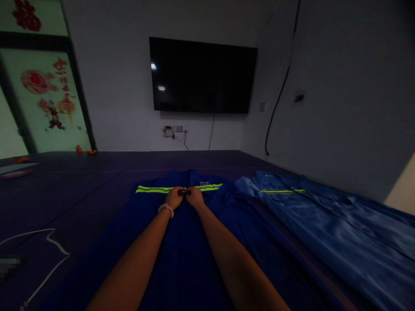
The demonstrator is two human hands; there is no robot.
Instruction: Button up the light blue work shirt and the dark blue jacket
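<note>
A white cable (56,242) lies at 8 o'clock. Towards 7, the left hand (174,198), a pale band (166,209) round its wrist, pinches the front of a dark blue garment (181,255) spread at 6 o'clock; just beside it the right hand (195,197) pinches there too, level with the yellow-green stripe (212,187). A lighter blue garment (324,224) lies at 4 o'clock

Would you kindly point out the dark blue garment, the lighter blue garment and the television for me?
Dark blue garment (186,250): head view, on its front cloth.
Lighter blue garment (327,222): head view, on its main cloth.
Television (204,75): head view, mid-screen.
</note>
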